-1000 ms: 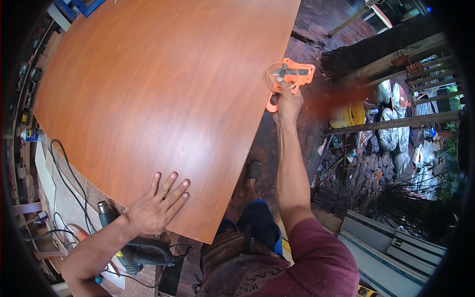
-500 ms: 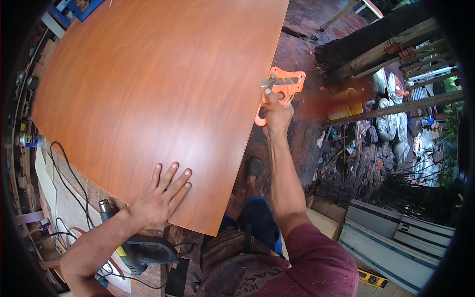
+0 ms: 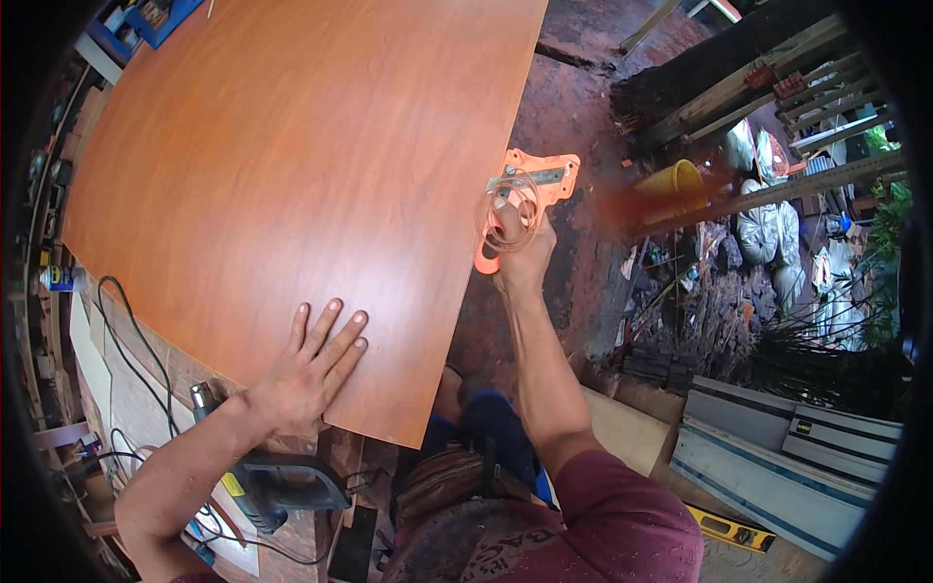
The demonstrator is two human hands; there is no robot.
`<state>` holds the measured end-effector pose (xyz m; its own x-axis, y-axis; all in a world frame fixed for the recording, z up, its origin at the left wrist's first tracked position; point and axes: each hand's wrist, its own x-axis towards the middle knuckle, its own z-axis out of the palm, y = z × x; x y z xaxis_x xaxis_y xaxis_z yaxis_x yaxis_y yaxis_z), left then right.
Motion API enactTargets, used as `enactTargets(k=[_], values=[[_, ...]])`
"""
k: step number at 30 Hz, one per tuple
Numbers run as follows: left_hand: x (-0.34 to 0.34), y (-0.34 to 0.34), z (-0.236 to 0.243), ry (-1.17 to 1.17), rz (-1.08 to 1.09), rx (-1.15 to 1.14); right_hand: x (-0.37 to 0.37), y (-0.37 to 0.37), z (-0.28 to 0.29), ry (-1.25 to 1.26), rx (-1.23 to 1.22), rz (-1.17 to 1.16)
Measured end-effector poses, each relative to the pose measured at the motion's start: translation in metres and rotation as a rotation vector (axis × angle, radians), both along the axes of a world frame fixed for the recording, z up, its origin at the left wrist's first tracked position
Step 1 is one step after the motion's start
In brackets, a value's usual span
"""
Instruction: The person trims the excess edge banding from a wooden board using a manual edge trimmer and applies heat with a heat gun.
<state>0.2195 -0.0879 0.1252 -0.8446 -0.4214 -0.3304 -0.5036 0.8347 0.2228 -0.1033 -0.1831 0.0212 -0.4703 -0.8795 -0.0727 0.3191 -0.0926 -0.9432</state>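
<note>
A large brown wood-grain board [image 3: 282, 175] lies across the workbench. My left hand [image 3: 299, 377] rests flat on its near part, fingers spread. At the board's right edge, my right hand [image 3: 525, 248] grips an orange edge trimmer [image 3: 546, 175] by its looped handle. The trimmer sits against that edge, with a dark metal strip along its body. Thin curled shavings [image 3: 525, 183] loop around the trimmer and my thumb. How the cutting part meets the edge is hidden from this view.
A heat gun [image 3: 282, 486] and its black cord lie left of my body, below the board. A blue tray [image 3: 160, 24] stands at the far left. Right are a yellow bucket [image 3: 671, 189], stacked grey panels [image 3: 777, 476] and a yellow spirit level [image 3: 729, 530].
My right hand has drawn the trimmer toward me along the board's right edge. The curl of shavings looks larger. My left hand stays flat on the board.
</note>
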Motion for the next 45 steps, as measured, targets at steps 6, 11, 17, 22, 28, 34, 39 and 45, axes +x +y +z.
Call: enactTargets(k=[6,11,17,22,28,34,39,45], values=[[0.003,0.003,0.0,0.071,0.067,0.033,0.014,0.022,0.001,0.003,-0.035,-0.013],[-0.001,0.001,0.005,0.062,0.081,0.028,0.019,0.036,-0.012,-0.064,-0.087,0.014],[-0.002,0.005,0.007,0.056,0.08,0.018,0.028,0.059,-0.007,-0.068,-0.036,-0.002],[0.002,0.008,0.001,0.077,0.065,-0.027,0.038,0.086,-0.011,-0.101,-0.009,-0.013],[-0.001,0.007,0.002,0.074,0.065,-0.024,0.05,0.118,0.001,-0.05,0.061,-0.022],[0.0,0.009,-0.001,0.111,0.083,-0.034,0.066,0.156,0.008,-0.054,0.085,-0.026],[0.002,0.012,-0.002,0.101,0.088,-0.065,0.078,0.182,0.009,0.02,0.109,-0.052],[0.001,0.015,-0.001,0.112,0.102,-0.065,0.086,0.222,0.0,0.105,0.065,-0.016]])
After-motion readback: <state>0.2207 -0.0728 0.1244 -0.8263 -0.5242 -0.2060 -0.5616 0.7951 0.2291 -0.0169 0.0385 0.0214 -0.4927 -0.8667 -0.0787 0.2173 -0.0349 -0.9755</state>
